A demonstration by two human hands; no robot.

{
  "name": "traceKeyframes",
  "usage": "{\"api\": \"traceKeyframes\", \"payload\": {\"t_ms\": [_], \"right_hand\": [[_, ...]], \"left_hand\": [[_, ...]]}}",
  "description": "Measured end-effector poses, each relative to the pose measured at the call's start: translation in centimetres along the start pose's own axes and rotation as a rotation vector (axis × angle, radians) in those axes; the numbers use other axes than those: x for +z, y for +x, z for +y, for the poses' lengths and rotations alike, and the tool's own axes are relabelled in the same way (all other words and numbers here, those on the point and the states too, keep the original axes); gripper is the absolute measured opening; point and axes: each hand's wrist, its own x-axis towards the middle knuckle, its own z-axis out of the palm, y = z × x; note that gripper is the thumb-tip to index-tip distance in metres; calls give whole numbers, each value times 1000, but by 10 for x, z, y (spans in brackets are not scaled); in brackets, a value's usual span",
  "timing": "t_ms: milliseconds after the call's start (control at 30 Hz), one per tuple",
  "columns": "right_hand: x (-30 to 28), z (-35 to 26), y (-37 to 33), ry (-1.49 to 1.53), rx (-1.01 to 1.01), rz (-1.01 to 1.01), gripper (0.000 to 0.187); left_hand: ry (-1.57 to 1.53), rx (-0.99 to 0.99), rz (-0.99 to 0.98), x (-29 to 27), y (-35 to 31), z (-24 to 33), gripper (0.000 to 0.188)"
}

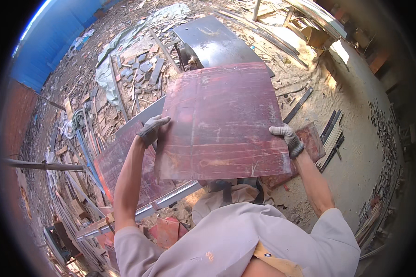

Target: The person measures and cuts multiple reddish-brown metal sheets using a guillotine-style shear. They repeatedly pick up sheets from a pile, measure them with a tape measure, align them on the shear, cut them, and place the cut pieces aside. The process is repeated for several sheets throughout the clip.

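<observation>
A large reddish-brown plywood panel (222,120), scuffed and streaked, is held up in front of my body. My left hand (153,129), in a grey-white work glove, grips its left edge, thumb over the top face. Gripping the opposite edge is my gloved right hand (287,139), its thumb likewise on the face. The other fingers of both hands are mostly hidden beneath the board. The panel's far edge overlaps the near part of a grey metal tabletop (212,39); whether the two touch, I cannot tell.
Another reddish panel (125,161) lies at the left, by a metal rail with a scale (171,196). Wood offcuts (141,67) litter the far-left ground. Dark and pale strips (330,134) lie at the right. A pole (46,165) juts in from the left; a blue wall (55,41) stands behind.
</observation>
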Motion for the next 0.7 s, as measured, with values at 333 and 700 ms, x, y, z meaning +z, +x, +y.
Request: {"api": "traceKeyframes", "payload": {"t_ms": [333,700], "right_hand": [[163,109,-3,113,36,251,22],[108,21,51,289,-201,47,52]], "left_hand": [[-455,-170,532,95,-132,-51,98],[-978,-197,426,12,-137,-75,32]]}}
